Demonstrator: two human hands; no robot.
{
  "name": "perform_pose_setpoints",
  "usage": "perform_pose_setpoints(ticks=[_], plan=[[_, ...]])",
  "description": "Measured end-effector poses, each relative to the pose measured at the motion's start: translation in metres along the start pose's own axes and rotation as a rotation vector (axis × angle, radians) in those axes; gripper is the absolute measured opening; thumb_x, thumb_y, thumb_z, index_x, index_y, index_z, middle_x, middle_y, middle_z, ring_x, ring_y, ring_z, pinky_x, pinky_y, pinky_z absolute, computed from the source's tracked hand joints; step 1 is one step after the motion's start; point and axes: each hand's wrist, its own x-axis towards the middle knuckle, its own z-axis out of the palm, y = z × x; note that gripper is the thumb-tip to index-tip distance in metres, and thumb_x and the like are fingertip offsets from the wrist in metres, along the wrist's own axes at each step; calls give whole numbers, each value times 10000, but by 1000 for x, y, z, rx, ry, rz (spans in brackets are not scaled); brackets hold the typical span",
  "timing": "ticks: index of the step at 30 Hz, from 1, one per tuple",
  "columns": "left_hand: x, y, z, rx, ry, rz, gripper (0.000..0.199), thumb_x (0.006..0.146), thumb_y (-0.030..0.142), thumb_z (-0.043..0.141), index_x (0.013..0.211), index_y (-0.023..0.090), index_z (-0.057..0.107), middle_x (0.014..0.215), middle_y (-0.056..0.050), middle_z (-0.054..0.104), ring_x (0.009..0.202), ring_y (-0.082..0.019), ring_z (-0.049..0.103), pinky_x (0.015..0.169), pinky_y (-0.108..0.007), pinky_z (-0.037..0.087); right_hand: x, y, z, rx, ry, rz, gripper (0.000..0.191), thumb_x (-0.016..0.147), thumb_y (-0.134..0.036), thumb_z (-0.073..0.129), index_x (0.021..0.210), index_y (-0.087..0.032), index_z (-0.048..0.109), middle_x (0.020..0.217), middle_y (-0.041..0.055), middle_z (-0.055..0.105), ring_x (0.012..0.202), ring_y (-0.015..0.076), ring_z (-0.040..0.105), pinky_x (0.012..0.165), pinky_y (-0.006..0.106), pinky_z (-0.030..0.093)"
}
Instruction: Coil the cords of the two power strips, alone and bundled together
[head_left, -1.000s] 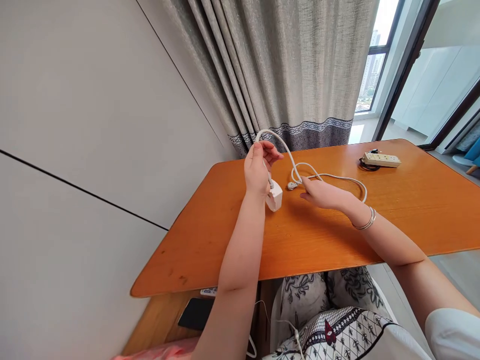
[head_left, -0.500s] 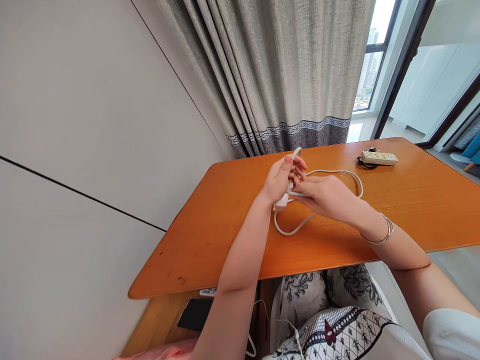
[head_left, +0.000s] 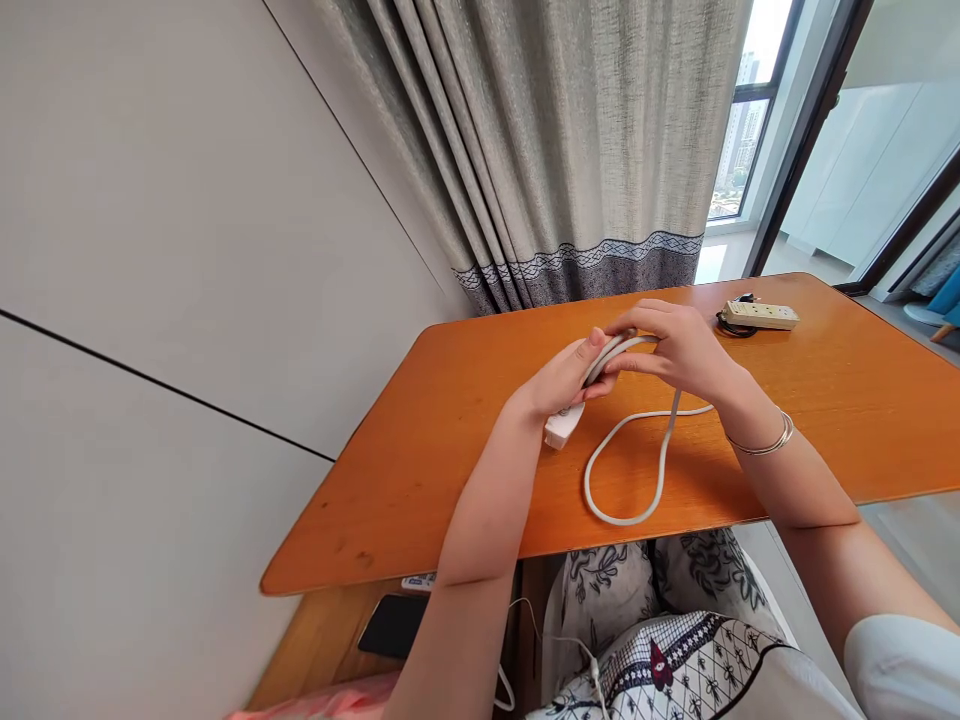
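Above the orange-brown table, my left hand is closed round gathered loops of a white cable. A white block, perhaps a power strip mostly covered by the hand, sticks out below the left palm. My right hand meets the left from the right side, its thumb and fingers pinching the same loops. From the hands the cable hangs down into a wide loop lying on the table near its front edge.
The wooden table spans the view. A cream power strip with a black cord lies at the back right. A dark phone rests on a lower surface at left. Behind the table hangs a grey curtain.
My right hand has moved up and back, now gripping the loops from above. More cable is gathered in my left hand, and the loop on the table has shifted toward the front edge.
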Motion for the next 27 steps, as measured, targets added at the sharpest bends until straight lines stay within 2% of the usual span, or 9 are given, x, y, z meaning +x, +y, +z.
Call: perform_pose_setpoints(ticks=[4, 8, 11, 13, 15, 18, 21, 24, 27], plan=[[4, -4, 0, -54, 40, -38, 693, 805, 866, 495, 625, 198, 445, 465, 30, 479, 329, -54, 354, 369, -225, 215, 1, -2, 2, 111, 70, 128, 382, 872, -551, 719, 820, -175, 673, 698, 5, 646, 625, 123, 547, 622, 259, 404], [9, -7, 2, -233, 61, -6, 607, 786, 751, 670, 677, 177, 507, 579, -7, 588, 472, -102, 561, 459, -209, 396, 3, 0, 4, 233, 235, 207, 369, 831, -528, 753, 772, -182, 639, 686, -14, 607, 622, 112, 515, 607, 254, 409], [10, -6, 4, -373, 22, 15, 521, 784, 628, 766, 721, 171, 525, 513, 58, 465, 434, -67, 466, 440, -169, 344, 4, 4, 5, 326, 268, 232, 331, 842, -513, 737, 825, -188, 679, 714, -10, 615, 621, 111, 523, 590, 251, 438], [10, -3, 7, -471, 40, 2, 462, 881, 547, 708, 710, 173, 496, 474, 98, 343, 375, -34, 317, 406, -146, 254, 5, 8, 5, 384, 237, 234, 355, 894, -543, 672, 883, -189, 706, 685, -16, 587, 579, 104, 514, 555, 244, 443], [9, 3, 9, -579, 94, -50, 455, 999, 484, 555, 679, 184, 435, 455, 113, 253, 345, -28, 202, 390, -144, 209, 5, 12, 6, 453, 199, 222, 434, 948, -603, 577, 953, -191, 716, 648, -26, 542, 532, 97, 506, 522, 239, 441], [5, 16, 11, -757, 209, -133, 487, 1081, 449, 327, 659, 205, 328, 451, 117, 149, 318, -41, 122, 370, -152, 202, 6, 18, 7, 573, 127, 203, 547, 964, -703, 472, 1072, -210, 684, 676, -24, 535, 533, 107, 545, 513, 245, 462], [-1, 26, 10, -872, 314, -108, 488, 1096, 438, 222, 667, 213, 275, 453, 114, 120, 302, -46, 92, 354, -156, 198, 6, 23, 14, 664, 33, 230, 592, 952, -745, 439, 1192, -236, 623, 754, -5, 582, 605, 134, 604, 568, 270, 518], [-7, 31, 4, -886, 404, 31, 481, 1102, 410, 213, 670, 209, 279, 437, 102, 210, 291, -41, 135, 345, -155, 225, 4, 28, 27, 709, -37, 256, 594, 986, -704, 412, 1316, -225, 536, 744, -21, 563, 596, 128, 594, 587, 271, 536], [-9, 30, -3, -822, 520, 213, 467, 1100, 381, 233, 676, 202, 315, 544, 51, 499, 336, -33, 320, 365, -152, 313, 1, 29, 39, 609, -115, 306, 482, 1047, -538, 397, 1375, -194, 470, 696, -56, 500, 551, 106, 535, 558, 245, 507]])
